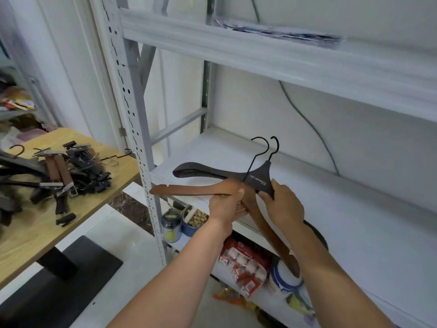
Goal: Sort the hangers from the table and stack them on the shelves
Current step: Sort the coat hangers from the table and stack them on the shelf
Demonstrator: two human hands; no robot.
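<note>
Hangers, two of them, are being held just above the front edge of a white metal shelf (354, 221): a dark hanger (201, 172) is lying across a brown wooden hanger (189, 189), with both hooks pointing toward the wall. The left hand (224, 207) is gripping the brown one near its middle. The right hand (283, 207) is gripping the dark one just below its hook. A pile of more hangers (59, 171) is lying on the wooden table (35, 233) to the left.
</note>
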